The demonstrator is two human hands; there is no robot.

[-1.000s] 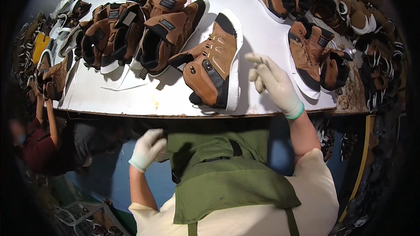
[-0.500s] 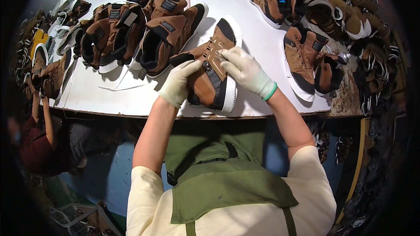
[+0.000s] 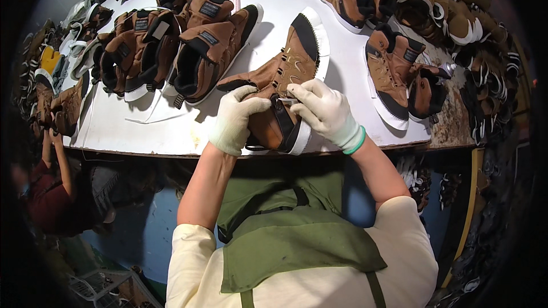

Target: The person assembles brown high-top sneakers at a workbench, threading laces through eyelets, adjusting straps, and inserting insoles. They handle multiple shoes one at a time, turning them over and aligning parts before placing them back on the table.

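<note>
left hand [image 3: 236, 118], right hand [image 3: 325, 112], gripping brown boot [image 3: 285, 80]

boot [image 3: 285, 88]: matt brown suede, white rubber sole | gloves [image 3: 326, 111]: white knit cloth | table [image 3: 348, 74]: smooth white

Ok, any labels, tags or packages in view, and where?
Tongue label: small dark rectangle on the brown boot left of the held boot.
Tongue label: similar dark rectangle, boot behind it.
Tongue label: dark patch, boots further left.
No packages or screens.
</note>
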